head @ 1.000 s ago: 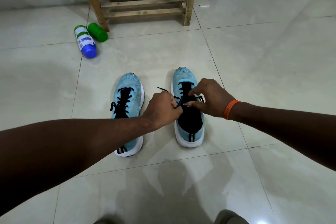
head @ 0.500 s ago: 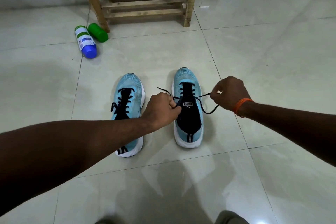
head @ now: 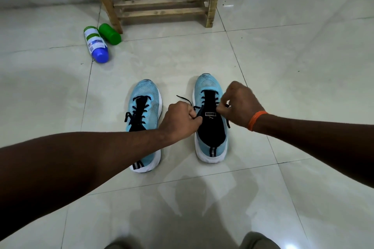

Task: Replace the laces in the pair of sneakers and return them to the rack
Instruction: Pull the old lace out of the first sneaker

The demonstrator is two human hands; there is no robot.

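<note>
Head view, one entry per item.

- Floor (head: 283,62): glossy pale tiles; carries everything listed.
- Sneaker being laced (head: 211,133): light blue upper, white sole, black tongue, toe pointing away from the person. The tongue label (head: 211,114) reads "PUMA" with a small cat logo.
- Black lace (head: 183,98): threaded through this sneaker's eyelets, with one loose end sticking out past the left hand.
- Left hand (head: 180,121): fingers curled tight, pinching the lace at the tongue's near-left edge.
- Right hand (head: 238,105): fingers curled, pinching the lace over the eyelets on the opposite side. An orange wristband (head: 256,119) is on the wrist.
- Second sneaker (head: 144,105): same model, just beside the first, black laces threaded, heel partly behind the left forearm.
- Wooden rack (head: 162,4): slatted, against the wall, well apart from the sneakers.
- White bottle with blue cap (head: 96,44): lying near the rack's leg, print too small to read.
- Green bottle (head: 110,33): lying, touching the white one.
</note>
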